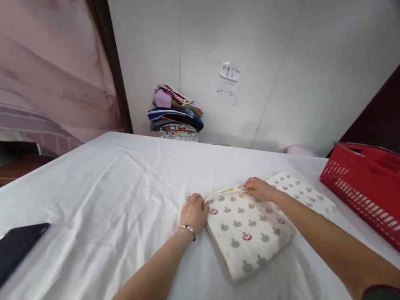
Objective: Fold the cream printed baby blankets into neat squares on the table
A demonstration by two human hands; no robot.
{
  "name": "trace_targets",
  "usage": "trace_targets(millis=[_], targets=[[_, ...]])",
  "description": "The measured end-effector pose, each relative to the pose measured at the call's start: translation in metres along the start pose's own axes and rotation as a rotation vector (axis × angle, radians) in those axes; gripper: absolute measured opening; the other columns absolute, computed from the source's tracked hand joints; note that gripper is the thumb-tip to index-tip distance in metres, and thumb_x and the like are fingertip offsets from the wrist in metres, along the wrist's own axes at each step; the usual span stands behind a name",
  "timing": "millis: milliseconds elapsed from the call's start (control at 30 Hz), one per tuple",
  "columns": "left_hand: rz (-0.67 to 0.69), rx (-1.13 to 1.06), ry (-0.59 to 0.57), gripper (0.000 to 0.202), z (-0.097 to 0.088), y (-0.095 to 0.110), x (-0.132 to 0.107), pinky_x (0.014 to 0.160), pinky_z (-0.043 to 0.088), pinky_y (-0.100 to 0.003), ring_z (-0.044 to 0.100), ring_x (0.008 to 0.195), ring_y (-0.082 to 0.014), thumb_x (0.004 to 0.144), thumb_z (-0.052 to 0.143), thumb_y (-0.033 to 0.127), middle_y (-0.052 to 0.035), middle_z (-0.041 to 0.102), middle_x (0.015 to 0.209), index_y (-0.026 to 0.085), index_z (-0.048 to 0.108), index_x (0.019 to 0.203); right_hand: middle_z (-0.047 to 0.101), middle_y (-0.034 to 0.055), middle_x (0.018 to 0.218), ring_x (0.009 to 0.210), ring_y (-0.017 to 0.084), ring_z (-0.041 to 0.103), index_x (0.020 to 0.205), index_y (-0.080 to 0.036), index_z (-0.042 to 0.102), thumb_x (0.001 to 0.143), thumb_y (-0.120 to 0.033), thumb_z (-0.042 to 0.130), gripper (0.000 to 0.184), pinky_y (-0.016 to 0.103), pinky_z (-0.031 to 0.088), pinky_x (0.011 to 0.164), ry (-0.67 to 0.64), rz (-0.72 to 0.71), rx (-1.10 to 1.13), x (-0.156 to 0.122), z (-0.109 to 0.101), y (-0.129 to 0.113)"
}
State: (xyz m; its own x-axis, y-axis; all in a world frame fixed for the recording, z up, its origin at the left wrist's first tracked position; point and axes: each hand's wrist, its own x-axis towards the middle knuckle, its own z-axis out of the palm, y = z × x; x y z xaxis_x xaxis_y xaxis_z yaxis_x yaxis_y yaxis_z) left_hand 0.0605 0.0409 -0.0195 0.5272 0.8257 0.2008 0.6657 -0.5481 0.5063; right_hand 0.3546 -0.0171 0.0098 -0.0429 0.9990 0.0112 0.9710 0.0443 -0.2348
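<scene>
A folded cream cloth printed with grey and red rabbit shapes lies on the white sheet in front of me. My left hand is closed, pinching the cloth's far left corner; a thin bracelet circles its wrist. My right hand is closed on the cloth's far edge near the middle, its forearm lying across the cloth.
A red plastic basket stands at the right edge. A pile of folded clothes sits against the white wall at the back. A dark flat tablet-like slab lies at the left edge. Paper notes hang on the wall.
</scene>
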Motion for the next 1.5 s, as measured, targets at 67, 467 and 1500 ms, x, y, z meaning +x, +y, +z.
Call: trace_targets(millis=[67, 467, 1500], targets=[[-0.006, -0.003, -0.007, 0.025, 0.0, 0.0, 0.0, 0.079, 0.039, -0.029, 0.049, 0.093, -0.017, 0.085, 0.038, 0.03, -0.0045, 0.056, 0.096, 0.018, 0.057, 0.074, 0.062, 0.004, 0.089, 0.089, 0.019, 0.052, 0.072, -0.021, 0.066, 0.071, -0.015, 0.055, 0.013, 0.029, 0.039, 0.079, -0.012, 0.004, -0.006, 0.001, -0.001, -0.001], [-0.006, -0.005, 0.007, 0.024, 0.001, 0.0, -0.001, 0.078, 0.039, -0.029, 0.049, 0.093, -0.0173, 0.084, 0.039, 0.028, -0.0048, 0.056, 0.098, 0.018, 0.058, 0.074, 0.058, 0.0031, 0.082, 0.075, 0.015, 0.054, 0.071, -0.019, 0.064, 0.07, -0.016, 0.05, 0.015, 0.025, 0.04, 0.071, 0.032, 0.084, 0.035, 0.01, -0.013, -0.001], [-0.007, -0.018, -0.012, 0.024, 0.0, 0.001, 0.0, 0.075, 0.04, -0.029, 0.048, 0.092, -0.0177, 0.084, 0.038, 0.03, -0.0044, 0.055, 0.096, 0.018, 0.055, 0.072, 0.062, 0.0026, 0.078, 0.074, 0.015, 0.055, 0.075, -0.018, 0.062, 0.072, -0.02, 0.049, 0.013, 0.025, 0.039, 0.067, 0.077, 0.129, 0.172, 0.033, 0.003, -0.024]])
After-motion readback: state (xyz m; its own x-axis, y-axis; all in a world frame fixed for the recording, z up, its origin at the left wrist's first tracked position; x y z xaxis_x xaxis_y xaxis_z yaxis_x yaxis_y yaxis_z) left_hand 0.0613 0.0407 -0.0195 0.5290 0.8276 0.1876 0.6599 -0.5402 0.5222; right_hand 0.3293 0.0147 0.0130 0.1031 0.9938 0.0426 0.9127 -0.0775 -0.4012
